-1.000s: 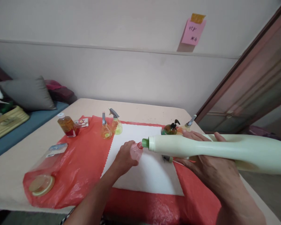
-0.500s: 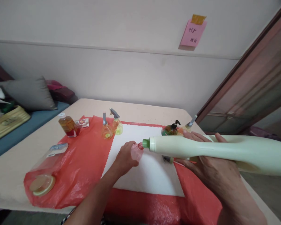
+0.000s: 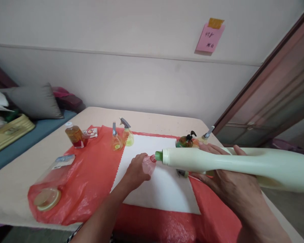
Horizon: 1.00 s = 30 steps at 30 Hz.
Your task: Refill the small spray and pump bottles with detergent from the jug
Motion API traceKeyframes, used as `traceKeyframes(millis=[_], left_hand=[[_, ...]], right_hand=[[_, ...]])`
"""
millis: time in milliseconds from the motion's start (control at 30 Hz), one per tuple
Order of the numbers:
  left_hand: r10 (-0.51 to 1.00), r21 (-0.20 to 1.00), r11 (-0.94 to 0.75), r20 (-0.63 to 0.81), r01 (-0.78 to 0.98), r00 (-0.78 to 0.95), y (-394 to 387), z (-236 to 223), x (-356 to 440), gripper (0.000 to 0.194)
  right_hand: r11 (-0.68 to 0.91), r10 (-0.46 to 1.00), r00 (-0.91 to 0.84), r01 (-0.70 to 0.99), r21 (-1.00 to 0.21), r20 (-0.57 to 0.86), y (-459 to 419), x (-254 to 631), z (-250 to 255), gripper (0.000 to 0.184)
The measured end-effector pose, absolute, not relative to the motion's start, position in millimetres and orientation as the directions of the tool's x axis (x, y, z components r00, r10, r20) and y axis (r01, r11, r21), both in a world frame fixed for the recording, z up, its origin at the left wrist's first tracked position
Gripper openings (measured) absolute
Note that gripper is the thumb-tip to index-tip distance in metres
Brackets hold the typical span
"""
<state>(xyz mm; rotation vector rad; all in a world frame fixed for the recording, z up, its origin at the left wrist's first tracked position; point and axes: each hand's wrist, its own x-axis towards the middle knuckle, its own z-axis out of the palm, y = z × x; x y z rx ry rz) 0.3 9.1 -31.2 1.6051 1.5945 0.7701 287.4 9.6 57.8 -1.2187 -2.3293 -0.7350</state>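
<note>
My left hand (image 3: 137, 171) is closed around a small pink see-through bottle (image 3: 149, 164) with an open neck, tilted to the right over a white cloth (image 3: 164, 192). My right hand (image 3: 230, 175) grips a large pale green jug (image 3: 192, 158) lying on its side in the air, fingers through its handle. The jug's green spout (image 3: 158, 156) meets the mouth of the pink bottle; whether liquid runs between them I cannot tell. Under the jug, a grey spray head (image 3: 182, 173) with a thin tube lies on the cloth, partly hidden.
Two yellowish spray bottles (image 3: 128, 136) stand at the cloth's back left. A dark pump bottle (image 3: 186, 140) and another spray bottle (image 3: 205, 137) are behind the jug. Left on the red plastic sheet (image 3: 91, 179) are an amber bottle (image 3: 75, 135), a clear pouch (image 3: 53, 172) and a round lid (image 3: 48, 199).
Both hands keep their grip and the spout stays at the bottle's mouth. The whole view has shifted very slightly; nothing was taken up or let go.
</note>
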Motion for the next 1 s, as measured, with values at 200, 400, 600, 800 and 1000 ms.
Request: traceKeyframes(millis=[200,400,600,800,1000], left_hand=[[0.996,0.826,0.043,-0.083,0.562,0.046,10.2,-31.7,0.1,0.071],[0.996,0.852,0.052,-0.08,0.522,0.031,9.4,-30.0,-2.3,0.07],[0.991,0.957,0.131,-0.122,0.257,-0.051,14.8,-19.1,-10.8,0.072],[0.977,0.998,0.059,-0.064,-0.031,-0.204,26.7,-16.2,-28.6,0.073],[0.936,0.993,0.012,-0.053,-0.121,-0.349,36.1,-30.0,-43.1,0.085]], right_hand=[[0.481,0.602,-0.537,0.834,0.269,0.591,9.4,285.1,59.4,0.062],[0.504,0.607,-0.514,0.839,0.208,0.606,10.0,283.6,59.0,0.063],[0.5,0.707,-0.293,0.851,-0.162,0.643,29.6,272.7,35.6,0.077],[0.265,0.927,0.124,0.454,-0.851,0.355,57.8,238.0,-5.7,0.08],[0.218,0.957,0.216,-0.109,-0.97,0.191,90.9,183.8,-52.8,0.066]])
